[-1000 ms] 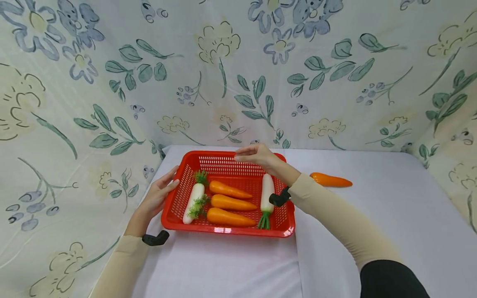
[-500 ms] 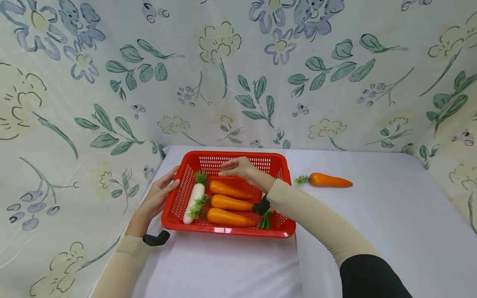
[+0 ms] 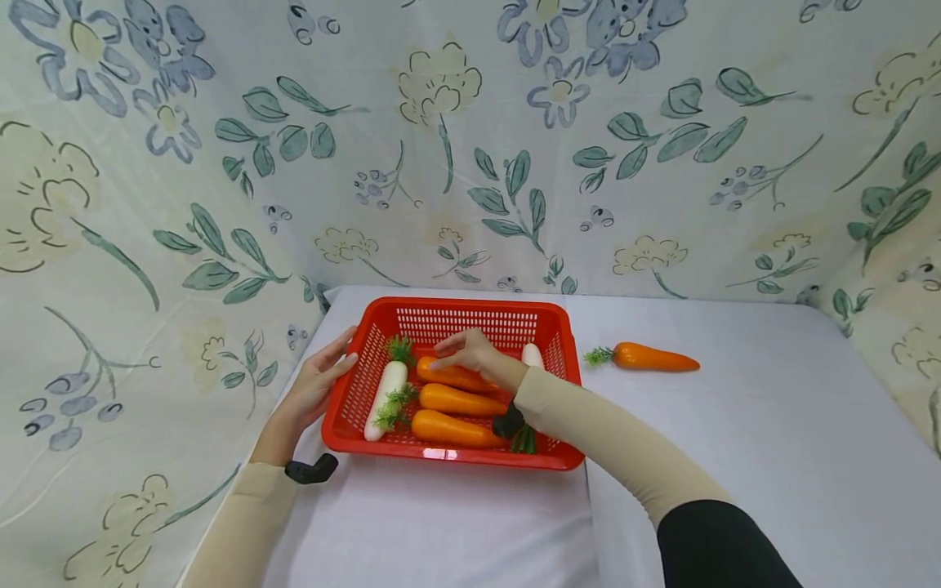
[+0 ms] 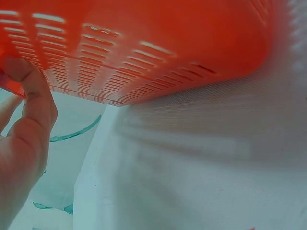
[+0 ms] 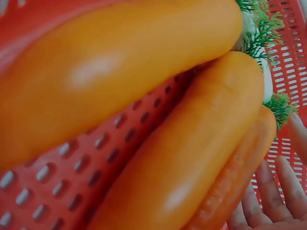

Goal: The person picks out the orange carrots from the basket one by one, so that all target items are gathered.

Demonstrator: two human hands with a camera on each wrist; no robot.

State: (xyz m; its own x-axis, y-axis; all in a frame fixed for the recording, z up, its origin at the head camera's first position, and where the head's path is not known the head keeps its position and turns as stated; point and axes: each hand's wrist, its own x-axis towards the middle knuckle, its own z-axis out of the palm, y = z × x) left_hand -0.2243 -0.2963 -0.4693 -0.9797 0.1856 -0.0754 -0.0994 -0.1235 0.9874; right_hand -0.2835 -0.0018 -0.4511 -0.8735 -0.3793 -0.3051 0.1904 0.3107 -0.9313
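A red plastic basket [image 3: 481, 308] with slotted walls holds three orange carrots side by side and two white radishes. My left hand [image 3: 312, 385] grips its left rim, and the left wrist view shows the bent thumb at the basket edge. Over the far carrot [image 3: 447, 376] hovers my right hand [image 3: 479, 358], fingers spread and apart. In the right wrist view those fingers [image 5: 268, 194] are beside the carrots, holding nothing. Closer in are the middle carrot [image 3: 457, 400] and the near carrot [image 3: 456, 429]. One radish [image 3: 387, 390] lies at the left; my right forearm partly hides the other radish [image 3: 532, 355].
Another carrot [image 3: 654, 357] with a green top lies on the white tablecloth [image 3: 735, 441], right of the basket. Floral cloth [image 3: 441, 163] hangs behind and along the left side. A black band is on each wrist.
My right hand has moved left from above the basket's back rim, then lowered toward the far carrot. My left hand stays on the basket. The carrot outside is fully uncovered.
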